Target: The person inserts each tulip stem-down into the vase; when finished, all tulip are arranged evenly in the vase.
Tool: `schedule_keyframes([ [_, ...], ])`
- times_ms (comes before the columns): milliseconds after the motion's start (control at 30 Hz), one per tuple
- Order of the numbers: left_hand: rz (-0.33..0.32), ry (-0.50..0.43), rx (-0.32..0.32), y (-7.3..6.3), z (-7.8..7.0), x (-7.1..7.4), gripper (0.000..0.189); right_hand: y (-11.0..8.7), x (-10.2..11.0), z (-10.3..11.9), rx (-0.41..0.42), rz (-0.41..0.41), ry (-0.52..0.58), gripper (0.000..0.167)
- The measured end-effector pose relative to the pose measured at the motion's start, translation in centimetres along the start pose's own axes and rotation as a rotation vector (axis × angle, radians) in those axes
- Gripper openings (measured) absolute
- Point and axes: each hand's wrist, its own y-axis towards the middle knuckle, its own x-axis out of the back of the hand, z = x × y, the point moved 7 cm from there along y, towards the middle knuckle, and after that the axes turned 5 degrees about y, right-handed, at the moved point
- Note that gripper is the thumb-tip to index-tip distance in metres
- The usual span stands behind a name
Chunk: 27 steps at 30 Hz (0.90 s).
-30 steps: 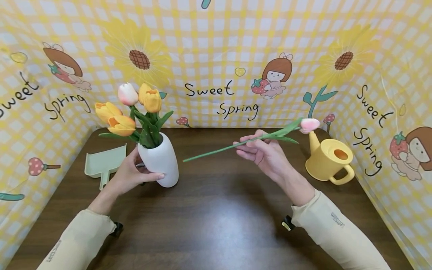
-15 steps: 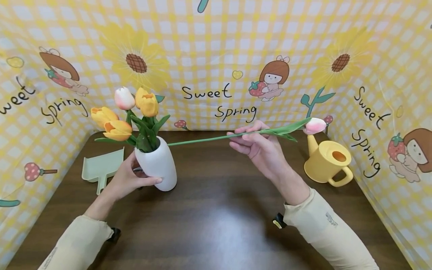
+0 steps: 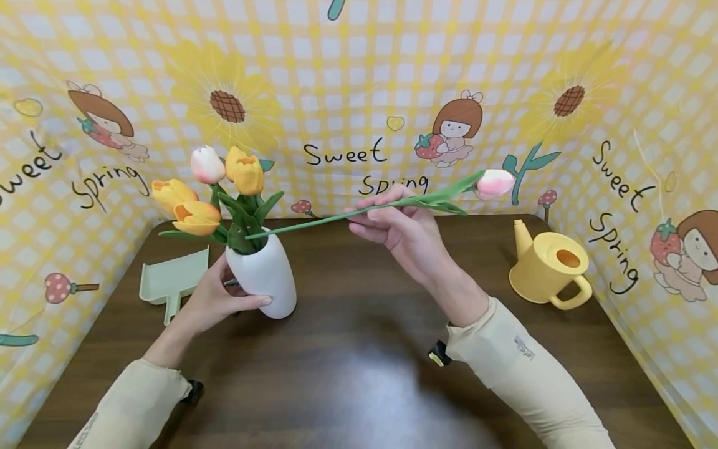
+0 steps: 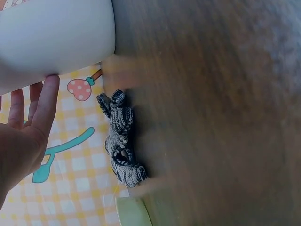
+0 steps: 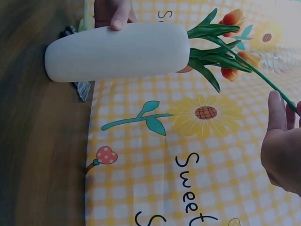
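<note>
In the head view my left hand (image 3: 210, 302) holds the side of a white vase (image 3: 263, 277), thumb across its front. Yellow tulips (image 3: 196, 217) and one pink-white tulip (image 3: 207, 165) stand in the vase. My right hand (image 3: 412, 240) pinches the green stem of another pink-white tulip (image 3: 440, 198). That tulip lies nearly level, its bloom to the right. Its stem end overlaps the leaves at the vase mouth; whether it touches them I cannot tell. The right wrist view shows the stem (image 5: 263, 77) slanting from the fingers toward the leaves.
A pale green dustpan (image 3: 174, 277) lies left of the vase on the dark wooden table (image 3: 348, 349). At the right stands a yellow watering can (image 3: 546, 268). A black-and-white knitted bundle (image 4: 121, 136) lies near the vase in the left wrist view. Checked cloth (image 3: 348, 93) surrounds the table.
My right hand has moved left and slightly up with the tulip. Its stem end has come from right of the vase to over the vase mouth. The left hand keeps holding the vase.
</note>
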Motion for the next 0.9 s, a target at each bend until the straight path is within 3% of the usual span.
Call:
schedule_keyframes([
  [367,-0.002,0.003,-0.002,0.1,0.1,-0.1,0.095,1.0,-0.7,-0.3,0.001,-0.007,-0.121,0.015],
  [667,-0.003,0.015,0.006,0.0,-0.2,0.4,0.091,1.8,-1.6,-1.1,-0.048,-0.009,-0.271,0.014],
  [900,-0.004,0.011,-0.010,0.0,-0.2,0.1,0.091,2.1,-3.1,-2.0,-0.085,0.048,-0.351,0.013],
])
